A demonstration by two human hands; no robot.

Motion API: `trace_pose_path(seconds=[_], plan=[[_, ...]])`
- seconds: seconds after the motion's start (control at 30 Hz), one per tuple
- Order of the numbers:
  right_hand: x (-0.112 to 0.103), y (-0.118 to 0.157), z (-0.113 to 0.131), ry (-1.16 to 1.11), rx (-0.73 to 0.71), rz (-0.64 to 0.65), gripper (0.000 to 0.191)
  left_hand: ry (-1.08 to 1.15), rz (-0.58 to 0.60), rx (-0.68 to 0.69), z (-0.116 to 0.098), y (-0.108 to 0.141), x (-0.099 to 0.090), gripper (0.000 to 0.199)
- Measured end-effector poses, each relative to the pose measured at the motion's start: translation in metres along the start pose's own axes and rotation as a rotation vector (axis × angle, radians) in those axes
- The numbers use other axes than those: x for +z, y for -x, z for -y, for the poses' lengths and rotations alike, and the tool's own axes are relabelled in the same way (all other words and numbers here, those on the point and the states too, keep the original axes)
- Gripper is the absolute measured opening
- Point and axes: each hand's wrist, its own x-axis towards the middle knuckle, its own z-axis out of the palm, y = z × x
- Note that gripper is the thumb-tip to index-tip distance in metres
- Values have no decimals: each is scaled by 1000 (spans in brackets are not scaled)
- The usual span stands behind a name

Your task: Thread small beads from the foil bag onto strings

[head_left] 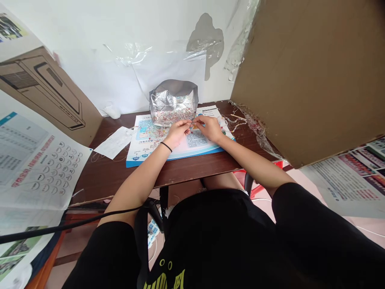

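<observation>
My left hand and my right hand meet over a printed booklet on the desk. Both are closed in a pinch, fingertips nearly touching, on something too small to make out. Just behind them stands an open grey bag with a shiny silver lining. Many small red, white and clear beads lie in its bottom. More tiny beads and threads are scattered over the booklet, left of my left hand. A black band circles my left wrist.
On the dark brown desk, a white paper lies left of the booklet. Loose strands and crumpled clear plastic lie to the right. Cardboard panels flank both sides, with a white wall behind. A black cable crosses the lower left.
</observation>
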Motion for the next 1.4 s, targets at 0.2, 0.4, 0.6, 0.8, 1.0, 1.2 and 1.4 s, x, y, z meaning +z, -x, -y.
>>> trace_pose_path(seconds=[0.2,0.4,0.6,0.8,1.0,1.2,1.4], plan=[[-1,-1,-1,31,-17,20,17,6,34,-19,4,-8,-7,20],[0,0,1,56,-31,3,16,-9,70,10,8,-10,-10,15],[-1,0,2,68,-41,-31,15,-34,100,30,10,-10,-12,8],[-1,0,3,88,-63,-35,14,-15,87,24,9,-9,-12,12],[-1,0,4,91,-72,-36,14,9,82,19,10,-11,-11,9],[-2,-1,5,103,-76,-42,15,1,93,26,12,-13,-13,7],[-1,-1,5,108,-78,-43,15,-15,114,31,11,-13,-14,8]])
